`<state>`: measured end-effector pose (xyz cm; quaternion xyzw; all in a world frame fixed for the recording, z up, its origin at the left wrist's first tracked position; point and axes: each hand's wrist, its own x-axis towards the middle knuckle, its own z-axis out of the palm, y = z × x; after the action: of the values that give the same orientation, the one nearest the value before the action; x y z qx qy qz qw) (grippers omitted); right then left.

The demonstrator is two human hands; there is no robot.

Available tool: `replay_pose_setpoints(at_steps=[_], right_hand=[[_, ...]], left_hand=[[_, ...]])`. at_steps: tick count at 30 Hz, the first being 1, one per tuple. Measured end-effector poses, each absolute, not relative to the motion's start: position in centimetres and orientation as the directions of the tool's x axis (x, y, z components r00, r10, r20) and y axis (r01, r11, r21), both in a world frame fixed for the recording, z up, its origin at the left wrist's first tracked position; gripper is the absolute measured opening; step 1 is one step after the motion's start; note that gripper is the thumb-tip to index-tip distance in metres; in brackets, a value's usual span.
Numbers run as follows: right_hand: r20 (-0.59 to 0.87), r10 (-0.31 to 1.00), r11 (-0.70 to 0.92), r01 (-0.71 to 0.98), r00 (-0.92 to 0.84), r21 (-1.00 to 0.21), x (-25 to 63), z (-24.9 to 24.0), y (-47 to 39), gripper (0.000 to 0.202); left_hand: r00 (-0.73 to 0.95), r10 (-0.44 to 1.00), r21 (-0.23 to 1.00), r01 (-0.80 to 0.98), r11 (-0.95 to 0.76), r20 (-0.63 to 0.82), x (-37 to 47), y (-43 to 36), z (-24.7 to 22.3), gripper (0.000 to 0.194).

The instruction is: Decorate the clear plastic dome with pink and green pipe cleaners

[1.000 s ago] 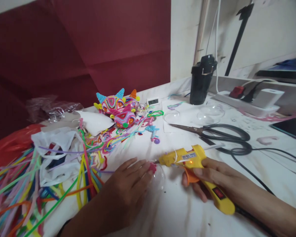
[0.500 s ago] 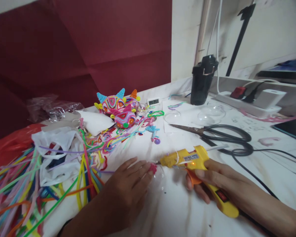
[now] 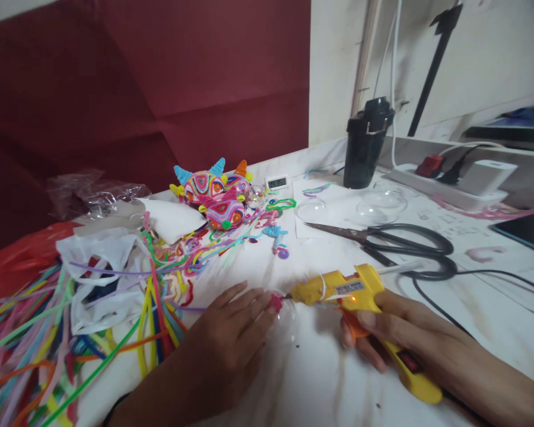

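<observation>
My right hand point(image 3: 409, 329) is wrapped round a yellow hot glue gun point(image 3: 360, 290), with fingers at its orange trigger. A small light glows on the gun's side, and its metal nozzle points left, just beside a small dark pink fuzzy piece point(image 3: 276, 302). My left hand point(image 3: 234, 329) has its fingertips closed on that pink piece. Under and beside the fingertips lies a clear plastic dome point(image 3: 285, 325), partly hidden by the hand. The underside of the left fingers and the thumb are out of sight.
Black-handled scissors point(image 3: 409, 238) lie beyond the glue gun, whose cord point(image 3: 440, 313) trails right. Loose pipe cleaners point(image 3: 31, 350) heap at left. Colourful horned animal heads point(image 3: 225, 212), clear domes point(image 3: 382, 204), a black cup point(image 3: 367, 145) and a power strip point(image 3: 454, 187) stand farther back.
My right hand has drawn the glue gun slightly right and down, so its nozzle sits a little farther from the pink piece. My left hand stays in place.
</observation>
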<state>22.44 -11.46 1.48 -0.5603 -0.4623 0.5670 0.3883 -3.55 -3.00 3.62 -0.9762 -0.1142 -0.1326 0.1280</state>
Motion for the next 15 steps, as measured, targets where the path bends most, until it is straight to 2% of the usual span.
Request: replay_pose_setpoints(at_steps=[9,15], right_hand=[[-0.325,0.945,-0.32,0.098,-0.044,-0.942,22.7,0.7,-12.0,0.052],[-0.307,0.95,-0.302,0.091,-0.051,-0.949,22.7,0.5,-12.0,0.053]], left_hand=[[0.935,0.2,-0.2,0.265,-0.943,0.294,-3.7,-3.0,3.5,0.043],[0.937,0.199,-0.201,0.262,-0.944,0.287,-3.7,-3.0,3.5,0.042]])
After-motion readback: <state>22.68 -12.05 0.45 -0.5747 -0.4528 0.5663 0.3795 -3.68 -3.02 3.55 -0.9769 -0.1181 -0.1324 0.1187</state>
